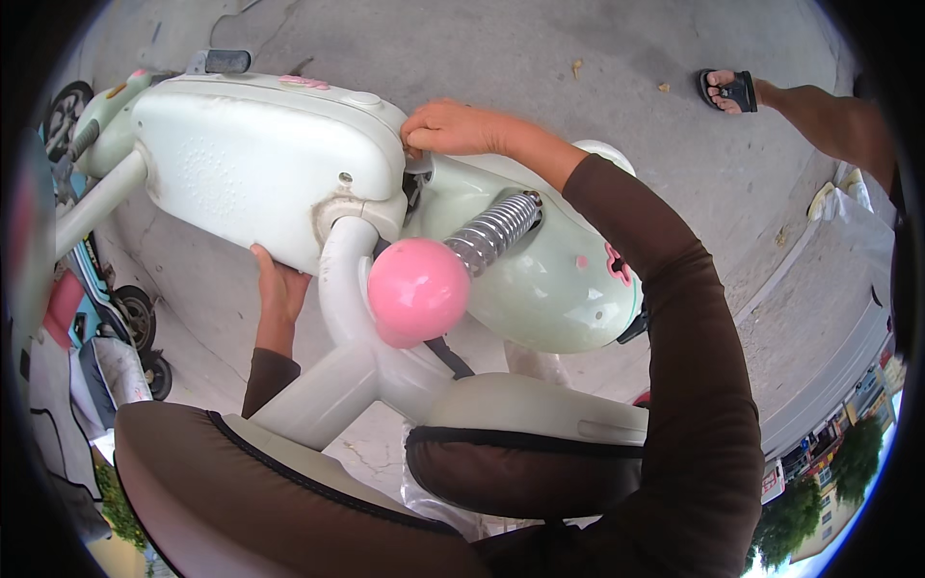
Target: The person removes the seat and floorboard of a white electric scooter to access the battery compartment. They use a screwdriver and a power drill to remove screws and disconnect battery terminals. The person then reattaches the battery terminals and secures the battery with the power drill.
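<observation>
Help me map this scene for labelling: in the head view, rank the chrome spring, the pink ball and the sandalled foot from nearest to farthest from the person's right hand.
From the right hand:
1. Chrome spring, just below it.
2. Pink ball, lower, at the spring's end.
3. Sandalled foot, far right on the pavement.

Single head-worn fisheye view, looking steeply down, close over the pale green-and-white plastic scooter (289,173) and grey concrete pavement (578,58).

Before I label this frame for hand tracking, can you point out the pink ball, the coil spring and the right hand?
pink ball (417,287), head view, middle of its rounded front.
coil spring (494,229), head view, mid-length of the chrome coils.
right hand (453,128), head view, back of the hand.
</observation>
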Demonstrator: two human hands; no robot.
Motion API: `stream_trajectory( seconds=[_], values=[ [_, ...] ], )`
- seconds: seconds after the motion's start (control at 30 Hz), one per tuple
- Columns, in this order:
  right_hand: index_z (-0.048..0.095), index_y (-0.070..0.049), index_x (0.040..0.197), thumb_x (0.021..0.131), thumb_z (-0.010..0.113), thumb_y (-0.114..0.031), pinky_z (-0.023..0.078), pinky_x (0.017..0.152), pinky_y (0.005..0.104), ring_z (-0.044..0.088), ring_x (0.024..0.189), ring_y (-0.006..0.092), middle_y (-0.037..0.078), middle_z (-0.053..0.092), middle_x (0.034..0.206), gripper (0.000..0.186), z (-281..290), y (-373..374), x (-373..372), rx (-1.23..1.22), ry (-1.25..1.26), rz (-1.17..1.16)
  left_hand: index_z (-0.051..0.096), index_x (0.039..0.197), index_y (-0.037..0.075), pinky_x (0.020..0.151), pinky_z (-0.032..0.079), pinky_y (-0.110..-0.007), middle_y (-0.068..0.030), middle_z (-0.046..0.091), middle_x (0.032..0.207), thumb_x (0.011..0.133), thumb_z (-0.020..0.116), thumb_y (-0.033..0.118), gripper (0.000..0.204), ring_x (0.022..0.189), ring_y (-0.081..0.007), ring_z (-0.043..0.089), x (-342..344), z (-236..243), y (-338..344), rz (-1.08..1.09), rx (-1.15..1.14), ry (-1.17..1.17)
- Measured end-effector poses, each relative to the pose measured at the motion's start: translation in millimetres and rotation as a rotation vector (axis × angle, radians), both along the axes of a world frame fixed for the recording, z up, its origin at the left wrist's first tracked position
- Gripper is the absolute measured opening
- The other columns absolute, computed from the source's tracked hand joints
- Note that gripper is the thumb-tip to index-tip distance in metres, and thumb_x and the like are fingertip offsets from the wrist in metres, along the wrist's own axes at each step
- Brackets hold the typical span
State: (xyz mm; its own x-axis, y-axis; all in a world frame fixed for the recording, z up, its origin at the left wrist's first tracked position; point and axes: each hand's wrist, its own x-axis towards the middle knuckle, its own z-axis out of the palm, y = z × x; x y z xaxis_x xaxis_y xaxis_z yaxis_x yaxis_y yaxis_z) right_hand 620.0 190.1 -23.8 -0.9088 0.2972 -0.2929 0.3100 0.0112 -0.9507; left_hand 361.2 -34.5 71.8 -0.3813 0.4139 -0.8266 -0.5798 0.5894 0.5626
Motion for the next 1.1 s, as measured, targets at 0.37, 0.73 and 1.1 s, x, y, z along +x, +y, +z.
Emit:
stream_trajectory(
  seconds=[0.37,0.73,1.1],
  values=[
    [0.06,-0.005,0.083,0.089,0.038,-0.025,0.034,0.086,0.0433,0.054,0.089,0.0269,0.012,0.06,0.079,0.03,49.8,-14.3,7.0,0.352,-0.219,-0.014,0.008,0.148,0.006,0.113,0.023,-0.042,-0.0126,0.016,0.154,0.095,0.017,0.062,0.078,0.14,-0.0275,0.021,-3.5,-4.5,-2.0,0.039,-0.007,-0.006],
    [0.058,-0.006,0.083,0.088,0.038,-0.024,0.035,0.083,0.0395,0.052,0.085,0.0261,0.01,0.058,0.077,0.027,45.3,-24.6,6.5,0.315,-0.244,-0.083,0.01,0.149,0.01,0.111,0.028,-0.043,-0.0102,0.019,0.153,0.091,0.021,0.068,0.083,0.139,-0.0264,0.025,8.8,-2.6,-2.9,0.092,0.065,0.031],
    [0.056,-0.005,0.068,0.085,0.039,-0.023,0.035,0.078,0.0382,0.053,0.076,0.0262,0.011,0.056,0.067,0.029,11.7,-26.1,-2.7,0.404,0.057,-0.222,0.009,0.148,0.009,0.112,0.028,-0.043,-0.0117,0.02,0.152,0.091,0.026,0.067,0.083,0.139,-0.0272,0.025,24.2,-17.6,-32.1,0.092,0.18,-0.132]
  ],
)
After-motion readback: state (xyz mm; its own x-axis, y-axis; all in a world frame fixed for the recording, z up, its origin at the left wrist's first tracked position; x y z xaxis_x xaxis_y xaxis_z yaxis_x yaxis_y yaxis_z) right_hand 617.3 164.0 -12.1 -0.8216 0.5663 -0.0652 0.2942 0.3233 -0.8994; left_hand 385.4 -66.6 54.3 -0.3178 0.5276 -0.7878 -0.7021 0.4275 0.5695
